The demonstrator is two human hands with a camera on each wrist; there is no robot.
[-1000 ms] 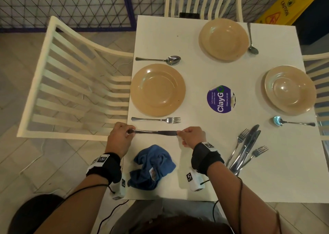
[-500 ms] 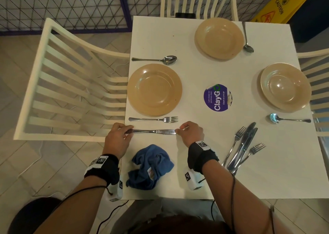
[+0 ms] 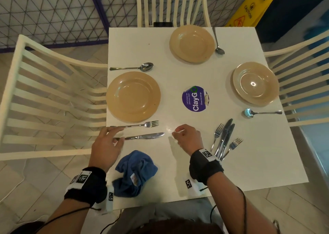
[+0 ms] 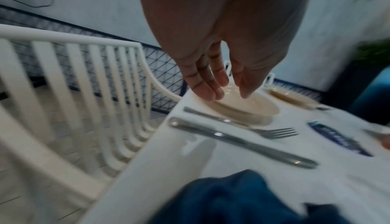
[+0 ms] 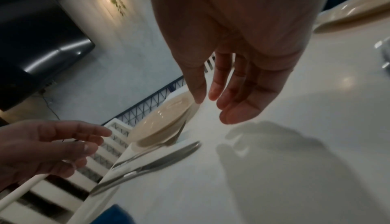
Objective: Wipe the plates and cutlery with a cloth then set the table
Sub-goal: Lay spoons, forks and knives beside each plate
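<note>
A knife (image 3: pixel 142 136) lies flat on the white table (image 3: pixel 178 162), just below a fork (image 3: pixel 137 125) and a tan plate (image 3: pixel 133 96) at the left place. My left hand (image 3: pixel 108 141) hovers over the knife's handle end with relaxed fingers (image 4: pixel 211 87), holding nothing. Just right of the blade tip my right hand (image 3: pixel 185 137) is lifted off the table, its fingers (image 5: pixel 232 107) loose and empty. A crumpled blue cloth (image 3: pixel 135 173) sits near the front edge between my wrists. The knife (image 4: pixel 242 142) and fork (image 4: pixel 242 123) lie parallel in the left wrist view.
Two more tan plates (image 3: pixel 192 43) (image 3: pixel 255 83) each have a spoon (image 3: pixel 218 43) (image 3: pixel 260 112) beside them; a third spoon (image 3: pixel 133 67) lies above the left plate. Loose knives and forks (image 3: pixel 224 139) are piled at the right. A purple sticker (image 3: pixel 195 99) marks the table's middle. Cream chairs (image 3: pixel 49 98) surround it.
Both hands held the knife by its ends before; now they have let go and lifted away, and the knife lies on the table below the fork.
</note>
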